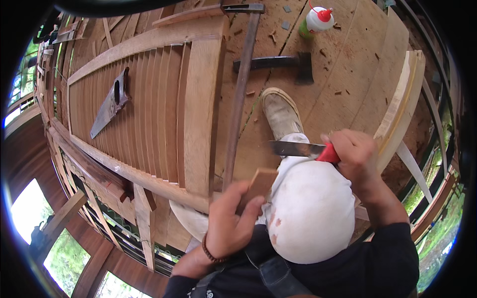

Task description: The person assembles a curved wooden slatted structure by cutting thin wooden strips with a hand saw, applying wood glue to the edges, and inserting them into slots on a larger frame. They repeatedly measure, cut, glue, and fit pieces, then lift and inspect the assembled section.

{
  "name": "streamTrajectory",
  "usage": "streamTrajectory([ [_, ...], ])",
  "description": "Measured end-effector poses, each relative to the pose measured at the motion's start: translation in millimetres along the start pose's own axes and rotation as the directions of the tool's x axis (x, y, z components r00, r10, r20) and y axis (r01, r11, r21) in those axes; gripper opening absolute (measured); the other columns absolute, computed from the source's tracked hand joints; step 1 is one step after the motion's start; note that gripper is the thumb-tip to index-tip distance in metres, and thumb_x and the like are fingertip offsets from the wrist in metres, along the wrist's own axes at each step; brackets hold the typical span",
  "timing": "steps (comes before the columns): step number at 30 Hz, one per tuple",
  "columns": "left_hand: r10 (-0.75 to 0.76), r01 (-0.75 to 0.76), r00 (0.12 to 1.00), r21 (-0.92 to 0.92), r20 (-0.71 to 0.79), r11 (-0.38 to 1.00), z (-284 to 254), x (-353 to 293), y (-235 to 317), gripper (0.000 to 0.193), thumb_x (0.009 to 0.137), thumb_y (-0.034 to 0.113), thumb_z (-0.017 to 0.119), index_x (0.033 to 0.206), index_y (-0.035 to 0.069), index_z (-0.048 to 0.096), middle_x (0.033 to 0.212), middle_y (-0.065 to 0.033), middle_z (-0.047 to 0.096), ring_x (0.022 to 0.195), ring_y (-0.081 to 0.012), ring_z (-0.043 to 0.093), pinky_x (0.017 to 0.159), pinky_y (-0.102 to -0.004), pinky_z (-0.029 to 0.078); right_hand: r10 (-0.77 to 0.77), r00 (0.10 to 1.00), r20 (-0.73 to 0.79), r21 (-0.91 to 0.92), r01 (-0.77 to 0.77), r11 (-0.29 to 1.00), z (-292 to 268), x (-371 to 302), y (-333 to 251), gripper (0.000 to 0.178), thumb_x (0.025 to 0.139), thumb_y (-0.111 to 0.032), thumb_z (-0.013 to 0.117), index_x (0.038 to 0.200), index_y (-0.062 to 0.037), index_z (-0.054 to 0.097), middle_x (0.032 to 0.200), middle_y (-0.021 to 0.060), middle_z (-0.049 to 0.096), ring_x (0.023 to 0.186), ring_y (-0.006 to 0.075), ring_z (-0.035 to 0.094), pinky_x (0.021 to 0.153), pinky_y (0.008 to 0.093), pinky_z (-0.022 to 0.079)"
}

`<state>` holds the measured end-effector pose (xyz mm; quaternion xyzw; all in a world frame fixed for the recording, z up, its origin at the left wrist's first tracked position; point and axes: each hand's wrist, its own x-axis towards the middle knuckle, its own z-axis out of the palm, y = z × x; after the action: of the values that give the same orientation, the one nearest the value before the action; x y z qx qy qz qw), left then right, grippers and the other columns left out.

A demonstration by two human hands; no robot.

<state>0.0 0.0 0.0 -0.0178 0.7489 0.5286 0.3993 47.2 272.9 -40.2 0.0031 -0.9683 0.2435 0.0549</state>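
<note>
Stretching between panel (pixel 159 109) and beam (pixel 400 104), the chip-strewn floor (pixel 348 52) carries a hatchet (pixel 279 62); the right hand (pixel 355 154) closes round a knife (pixel 307 150), the left hand (pixel 232 218) pinches a wood piece (pixel 262 184).

You wear a black shirt (pixel 385 253) with short sleeves and a small white print (pixel 203 293). A dark strap (pixel 279 279) crosses it. Your white trousers (pixel 315 213) have reddish-brown stains (pixel 276 239); your shoe (pixel 279 113) is dusty beige. Your left hand (pixel 232 218) has a brown bracelet (pixel 210 252) at its wrist.
</note>
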Motion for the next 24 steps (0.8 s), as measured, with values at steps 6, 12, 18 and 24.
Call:
streamTrajectory([
  [6,0.016,-0.013,1.000,-0.146,0.015,0.989,12,25,16,0.024,0.099,0.002,0.062,0.122,-0.005,0.059,0.090,-0.0045,0.068,0.077,-0.0067,0.062,0.069,-0.0246,0.053,-0.175,0.980,0.094,-0.020,0.177,0.984,-5,29,-4,0.016,0.068,-0.013,0.071,0.074,-0.0118,0.056,0.065,0.0035,0.052,0.059,0.0233,0.060,0.053,0.0363,0.045],
  [12,0.145,-0.146,0.989,-0.078,-0.018,0.986,12,25,18,0.026,0.098,0.001,0.062,0.124,-0.004,0.062,0.094,-0.0065,0.070,0.081,-0.0101,0.064,0.074,-0.0263,0.053,-0.220,0.971,0.096,-0.024,0.224,0.974,-1,31,-4,0.015,0.070,-0.012,0.073,0.076,-0.0088,0.059,0.063,0.0045,0.052,0.055,0.0234,0.057,0.051,0.0370,0.043],
  [18,0.188,-0.187,0.982,0.069,-0.008,0.980,8,23,19,0.028,0.096,0.002,0.065,0.123,-0.003,0.063,0.096,-0.0142,0.072,0.084,-0.0167,0.069,0.075,-0.0302,0.054,-0.166,0.983,0.077,-0.108,0.174,0.979,-2,26,-9,0.017,0.066,-0.012,0.070,0.072,-0.0126,0.053,0.064,0.0023,0.048,0.056,0.0207,0.055,0.052,0.0352,0.042],
  [24,0.228,-0.223,0.973,0.129,-0.028,0.966,9,21,20,0.027,0.095,0.003,0.067,0.120,-0.003,0.063,0.093,-0.0143,0.071,0.083,-0.0199,0.070,0.075,-0.0310,0.054,-0.132,0.990,0.046,-0.126,0.137,0.983,-4,20,-7,0.015,0.067,-0.011,0.069,0.075,-0.0117,0.056,0.064,0.0027,0.049,0.056,0.0206,0.056,0.052,0.0349,0.042],
])
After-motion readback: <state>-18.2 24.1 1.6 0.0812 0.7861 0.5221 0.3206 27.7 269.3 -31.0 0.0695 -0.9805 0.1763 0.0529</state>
